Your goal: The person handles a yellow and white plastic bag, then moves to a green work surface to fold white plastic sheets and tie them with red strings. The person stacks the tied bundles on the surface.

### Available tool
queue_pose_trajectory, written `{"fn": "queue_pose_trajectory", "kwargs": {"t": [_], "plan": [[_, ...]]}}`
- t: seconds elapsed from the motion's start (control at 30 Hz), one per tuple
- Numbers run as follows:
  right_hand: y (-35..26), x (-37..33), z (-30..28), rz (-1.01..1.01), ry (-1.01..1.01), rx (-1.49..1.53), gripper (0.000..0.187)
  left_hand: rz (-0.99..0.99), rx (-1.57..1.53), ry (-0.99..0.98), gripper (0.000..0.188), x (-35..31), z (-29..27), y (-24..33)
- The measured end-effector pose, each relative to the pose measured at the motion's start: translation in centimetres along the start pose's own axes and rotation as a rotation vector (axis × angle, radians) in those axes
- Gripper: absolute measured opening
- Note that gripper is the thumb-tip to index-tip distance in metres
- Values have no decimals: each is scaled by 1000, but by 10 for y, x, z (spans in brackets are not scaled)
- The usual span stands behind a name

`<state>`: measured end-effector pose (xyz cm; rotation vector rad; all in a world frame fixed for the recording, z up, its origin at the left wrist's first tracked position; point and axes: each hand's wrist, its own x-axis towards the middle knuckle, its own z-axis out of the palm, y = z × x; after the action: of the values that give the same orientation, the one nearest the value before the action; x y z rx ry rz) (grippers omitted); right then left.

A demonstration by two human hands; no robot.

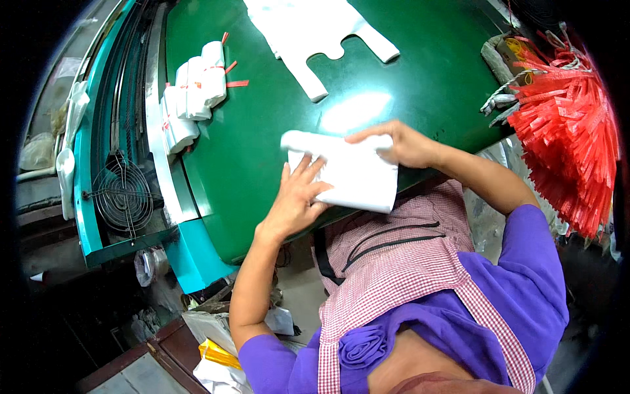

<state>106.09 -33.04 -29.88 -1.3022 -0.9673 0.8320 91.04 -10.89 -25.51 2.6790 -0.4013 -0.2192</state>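
A stack of white plastic bags point(359, 176) lies at the near edge of the green table point(262, 111), its far side rolled over into a thick fold. My left hand point(293, 199) rests on the left part of this stack with the fingers spread. At the right end of the fold, my right hand point(408, 146) is closed around the rolled bags, its index finger stretched along the top. Farther off, a flat stack of white T-shirt bags point(308, 33) lies with its two handles toward me.
Several white bag rolls point(197, 85) tied with red strips lie along the table's left side. A thick bunch of red plastic strips point(564, 125) hangs at the right. Left of the table stands a teal machine frame point(88, 184) with a round wire guard point(125, 194).
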Motion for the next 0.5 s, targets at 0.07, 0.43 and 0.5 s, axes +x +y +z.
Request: {"fn": "queue_pose_trajectory", "kwargs": {"t": [0.07, 0.43, 0.5], "plan": [[4, -14, 6, -231, -128, -478, 44, 47, -48, 83, 23, 10, -5, 1], [-19, -11, -37, -158, -444, -701, 50, 59, 186, 19, 30, 41, -9, 9], [-41, -16, -13, 213, -278, -590, 55, -2, 127, 84, 33, 27, 7, 27]]}}
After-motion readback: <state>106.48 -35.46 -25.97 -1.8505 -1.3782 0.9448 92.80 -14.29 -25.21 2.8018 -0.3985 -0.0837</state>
